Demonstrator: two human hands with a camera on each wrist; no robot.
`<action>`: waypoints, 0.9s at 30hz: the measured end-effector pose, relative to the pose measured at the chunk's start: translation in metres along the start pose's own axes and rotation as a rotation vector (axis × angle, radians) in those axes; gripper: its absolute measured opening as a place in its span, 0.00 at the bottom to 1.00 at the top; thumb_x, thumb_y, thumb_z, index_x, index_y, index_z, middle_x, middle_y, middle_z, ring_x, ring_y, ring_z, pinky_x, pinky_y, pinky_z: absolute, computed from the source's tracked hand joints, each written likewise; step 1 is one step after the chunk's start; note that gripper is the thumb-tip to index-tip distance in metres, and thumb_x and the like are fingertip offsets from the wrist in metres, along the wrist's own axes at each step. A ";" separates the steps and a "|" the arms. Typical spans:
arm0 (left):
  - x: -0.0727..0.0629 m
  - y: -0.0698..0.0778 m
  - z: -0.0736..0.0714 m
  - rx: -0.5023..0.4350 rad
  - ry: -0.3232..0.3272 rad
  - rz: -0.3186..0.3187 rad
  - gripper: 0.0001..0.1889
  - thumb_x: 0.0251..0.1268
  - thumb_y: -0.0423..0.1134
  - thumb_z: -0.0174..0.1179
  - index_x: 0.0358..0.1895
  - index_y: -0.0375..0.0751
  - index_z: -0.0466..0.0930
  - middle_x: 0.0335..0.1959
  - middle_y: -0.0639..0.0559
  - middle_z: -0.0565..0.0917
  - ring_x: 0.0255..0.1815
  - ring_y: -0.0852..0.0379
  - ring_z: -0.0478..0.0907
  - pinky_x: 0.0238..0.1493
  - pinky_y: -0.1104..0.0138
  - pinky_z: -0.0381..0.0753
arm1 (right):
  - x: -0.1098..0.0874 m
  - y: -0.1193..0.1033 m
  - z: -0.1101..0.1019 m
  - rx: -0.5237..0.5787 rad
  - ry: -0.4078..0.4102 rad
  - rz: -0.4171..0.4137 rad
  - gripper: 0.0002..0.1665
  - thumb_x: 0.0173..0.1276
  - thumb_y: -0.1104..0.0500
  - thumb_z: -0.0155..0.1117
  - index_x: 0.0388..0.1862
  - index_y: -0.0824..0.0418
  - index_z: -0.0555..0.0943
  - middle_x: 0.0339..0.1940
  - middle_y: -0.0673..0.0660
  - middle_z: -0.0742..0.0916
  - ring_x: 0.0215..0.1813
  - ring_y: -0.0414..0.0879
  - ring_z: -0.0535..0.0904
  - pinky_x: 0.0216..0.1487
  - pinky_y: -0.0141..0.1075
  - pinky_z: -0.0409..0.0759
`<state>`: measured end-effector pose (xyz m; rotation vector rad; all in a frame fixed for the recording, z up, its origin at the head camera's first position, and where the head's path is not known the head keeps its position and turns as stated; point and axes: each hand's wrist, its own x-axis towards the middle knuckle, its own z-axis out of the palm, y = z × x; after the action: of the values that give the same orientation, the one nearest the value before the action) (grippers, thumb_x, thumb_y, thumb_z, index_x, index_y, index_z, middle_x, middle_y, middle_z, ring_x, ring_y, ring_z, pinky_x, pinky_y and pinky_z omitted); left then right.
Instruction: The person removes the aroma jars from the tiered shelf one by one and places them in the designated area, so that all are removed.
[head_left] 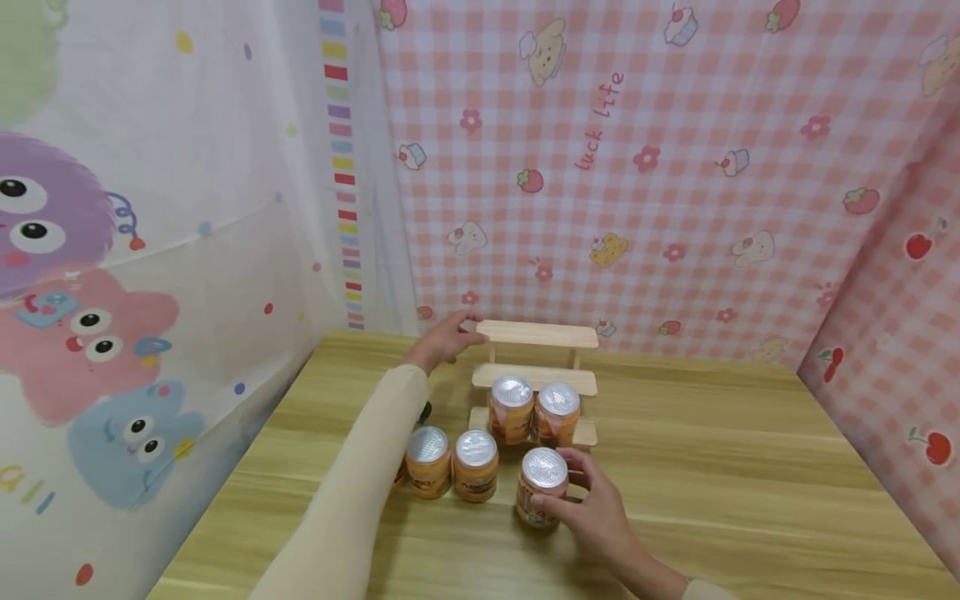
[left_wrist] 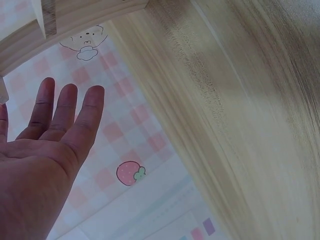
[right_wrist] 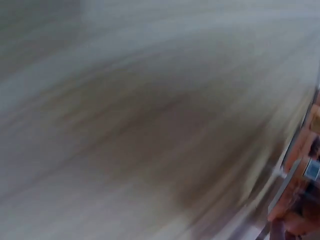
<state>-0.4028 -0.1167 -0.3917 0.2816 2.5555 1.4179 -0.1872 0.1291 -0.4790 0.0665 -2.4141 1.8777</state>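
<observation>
My left hand (head_left: pixel 448 339) is at the left end of a small wooden tiered rack (head_left: pixel 536 333), thumb and forefinger pinching its top board. In the left wrist view, the other fingers of that hand (left_wrist: pixel 65 130) reach out loosely below the wood. My right hand (head_left: pixel 596 504) grips an orange can with a silver lid (head_left: pixel 542 490), upright before the rack. Two similar cans, a left one (head_left: pixel 512 408) and a right one (head_left: pixel 557 412), stand side by side on the lowest tier. The right wrist view is heavily blurred, with orange cans (right_wrist: pixel 290 200) at its edge.
Left of the held can, two more cans, one (head_left: pixel 476 467) beside another (head_left: pixel 428 462), stand on the wooden table (head_left: pixel 712 467). A further can is mostly hidden by my left sleeve (head_left: pixel 352 483). Patterned cloths (head_left: pixel 637 192) hang behind and at both sides.
</observation>
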 end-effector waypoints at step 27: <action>0.000 0.001 0.003 -0.033 0.005 -0.041 0.26 0.71 0.47 0.60 0.69 0.49 0.67 0.63 0.40 0.74 0.64 0.42 0.70 0.58 0.46 0.74 | 0.029 -0.009 -0.029 -0.048 0.139 -0.042 0.37 0.62 0.52 0.75 0.64 0.65 0.71 0.60 0.63 0.78 0.61 0.55 0.75 0.57 0.39 0.78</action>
<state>-0.4021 -0.1140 -0.3929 0.2201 2.5236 1.4467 -0.2145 0.1554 -0.4606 -0.0164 -2.3447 1.7446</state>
